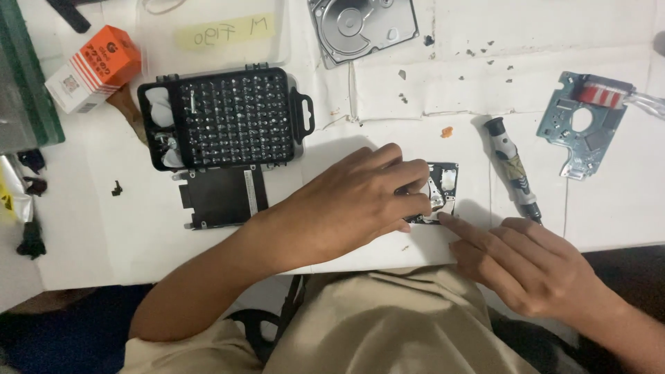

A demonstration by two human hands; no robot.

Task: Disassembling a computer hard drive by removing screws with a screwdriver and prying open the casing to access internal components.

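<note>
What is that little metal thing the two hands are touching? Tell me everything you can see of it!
The small opened hard drive lies flat on the white table, close to its front edge. It looks like a dark frame with shiny silver metal parts inside and a pale patch at its top right corner. The left hand covers most of it, fingers resting over its left side. The right hand touches its lower edge with one fingertip. Only the right end shows.

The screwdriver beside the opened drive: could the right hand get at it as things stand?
Probably yes. The screwdriver lies bare on the white table just above the right hand, whose fingertip rests at the small drive. Nothing lies between them.
</note>
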